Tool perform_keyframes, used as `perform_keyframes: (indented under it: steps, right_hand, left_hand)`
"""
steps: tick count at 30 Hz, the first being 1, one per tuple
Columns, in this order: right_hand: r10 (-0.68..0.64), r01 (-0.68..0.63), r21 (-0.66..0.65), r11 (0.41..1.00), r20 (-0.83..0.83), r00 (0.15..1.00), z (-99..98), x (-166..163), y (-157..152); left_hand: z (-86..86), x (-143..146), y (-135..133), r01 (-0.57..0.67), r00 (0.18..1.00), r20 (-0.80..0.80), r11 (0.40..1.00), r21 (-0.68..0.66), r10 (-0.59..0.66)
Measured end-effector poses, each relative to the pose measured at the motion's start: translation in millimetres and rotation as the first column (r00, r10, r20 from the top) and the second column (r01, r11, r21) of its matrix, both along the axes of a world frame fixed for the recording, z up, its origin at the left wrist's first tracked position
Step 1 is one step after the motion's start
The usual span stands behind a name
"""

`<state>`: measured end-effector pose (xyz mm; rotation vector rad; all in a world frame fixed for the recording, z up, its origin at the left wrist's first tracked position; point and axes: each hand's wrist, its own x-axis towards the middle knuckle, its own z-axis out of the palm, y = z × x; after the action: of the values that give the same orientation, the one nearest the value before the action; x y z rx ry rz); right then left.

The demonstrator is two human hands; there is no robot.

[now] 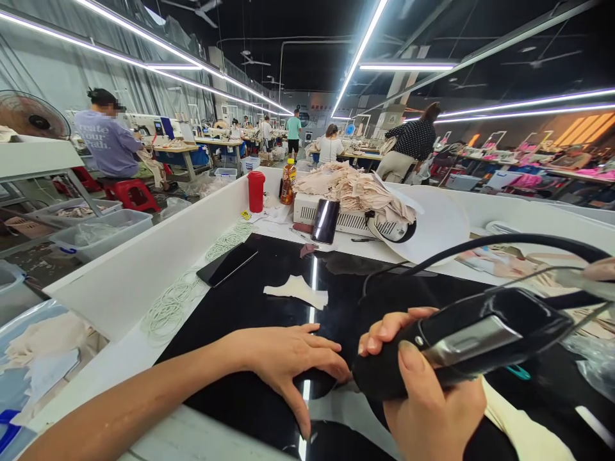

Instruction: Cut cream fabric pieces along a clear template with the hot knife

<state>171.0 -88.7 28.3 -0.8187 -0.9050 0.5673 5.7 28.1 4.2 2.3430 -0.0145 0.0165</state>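
Observation:
My right hand (432, 390) is wrapped around a black corded hand tool (480, 336) with a silver panel on its side, at lower right. The tool's working end is hidden by its body and my fingers, so I cannot tell its exact kind. My left hand (300, 362) lies palm down on the glossy black tabletop (230, 358), its fingers spread and holding nothing. Its fingertips are close to the tool's left end. Beyond it lies a small cream fabric piece (295, 291). More cream fabric (523, 422) shows beneath my right wrist.
A black phone (227, 264) and pale green cord loops (168, 310) lie at left. Behind stand a red cup (256, 191), a bottle (287, 182), another phone (325, 221) and a fabric heap (348, 182). A black cable (504, 240) arches at right. Several people sit or stand beyond.

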Motion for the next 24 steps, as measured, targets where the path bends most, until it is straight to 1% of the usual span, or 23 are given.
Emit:
perform_keyframes:
  steps: [5, 11, 16, 18, 21, 24]
  right_hand:
    - [0.07, -0.071, 0.028, 0.997, 0.03, 0.997, -1.0, -5.5, -4.0]
    - [0.055, -0.056, 0.011, 0.998, 0.032, 0.998, -1.2, -9.1, -3.8]
    - [0.101, -0.104, 0.066, 0.992, 0.048, 0.994, 0.6, -17.6, -5.6]
    - [0.099, -0.104, 0.078, 0.991, 0.065, 0.993, 1.9, -22.8, -5.1]
    - [0.08, -0.085, 0.062, 0.995, 0.08, 0.994, 2.8, -28.6, -3.2]
    - [0.06, -0.063, 0.043, 0.997, 0.062, 0.996, 1.3, -29.3, -1.9]
  left_hand:
    - [0.7, 0.6, 0.6, 0.002, 1.0, -0.008, 1.0, 0.022, -0.002]
    - [-0.8, 1.2, 1.0, 0.009, 1.0, 0.0, 1.0, 0.021, -0.009]
    - [1.2, 2.4, 1.6, 0.032, 0.999, 0.008, 0.999, 0.022, -0.033]
    - [2.2, 2.8, 1.9, 0.043, 0.999, 0.02, 0.999, 0.027, -0.044]
    - [2.3, 3.5, 2.4, 0.033, 0.999, 0.021, 0.999, 0.035, -0.034]
    - [1.6, 3.9, 2.3, 0.021, 0.999, 0.024, 0.999, 0.043, -0.022]
